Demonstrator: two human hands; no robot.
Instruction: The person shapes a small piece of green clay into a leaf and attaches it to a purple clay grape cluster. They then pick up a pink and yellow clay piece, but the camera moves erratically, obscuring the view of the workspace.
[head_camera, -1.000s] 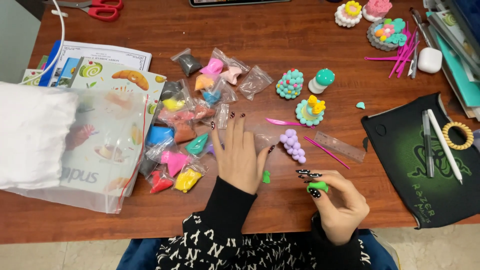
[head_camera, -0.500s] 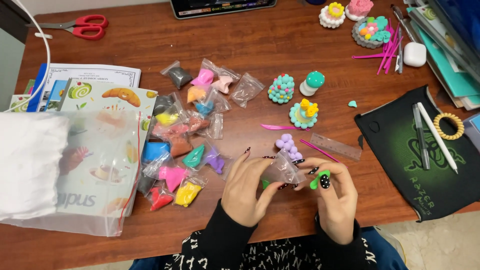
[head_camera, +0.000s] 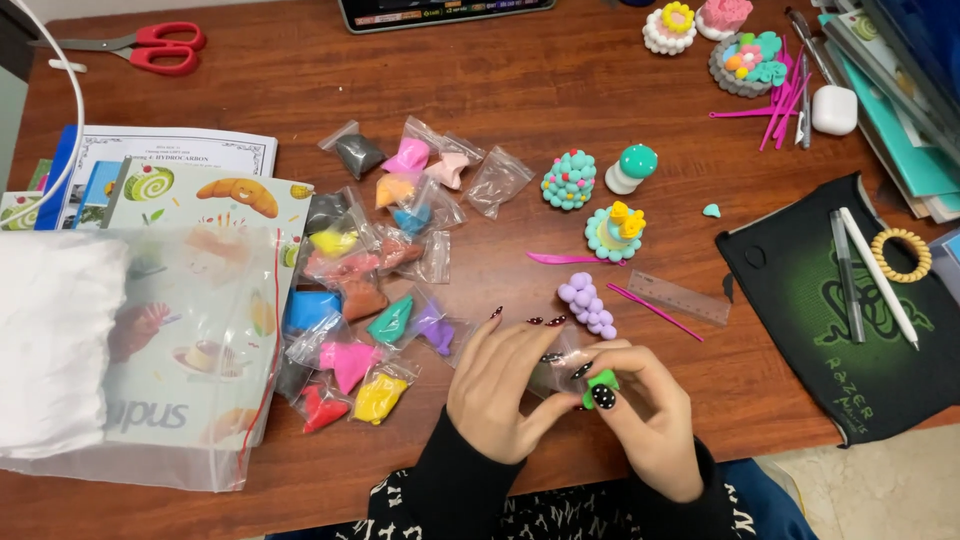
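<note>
— Looking at the hands first: what is in them?

— Both meet over the near edge of the brown wooden surface (head_camera: 560, 130). The left hand (head_camera: 500, 385) and the right hand (head_camera: 650, 420) share a small clear plastic bag (head_camera: 556, 368), and the right hand's grip also pinches a small lump of bright green clay (head_camera: 603, 381) between thumb and fingers. Both grips are clenched on these; the left closes on the bag.

— Where exactly is the clay?

— Just above the surface, between the two hands, touching the bag's edge, near the person's body.

— And around them?

— Just beyond the fingertips lies a cluster of lilac clay balls shaped like grapes (head_camera: 588, 303), with a thin pink modelling stick (head_camera: 655, 311) and a clear plastic ruler (head_camera: 680, 297) beside it. To the left is a scatter of small clear bags of coloured clay (head_camera: 385, 270), and further left a large clear zip bag over printed leaflets (head_camera: 190, 360). Farther back stand a teal dotted clay cupcake (head_camera: 568, 180) and a teal and yellow clay flower cake (head_camera: 615, 232). A black and green fabric pouch (head_camera: 840, 320) lies to the right, red-handled scissors (head_camera: 135, 42) at the far left corner.
</note>
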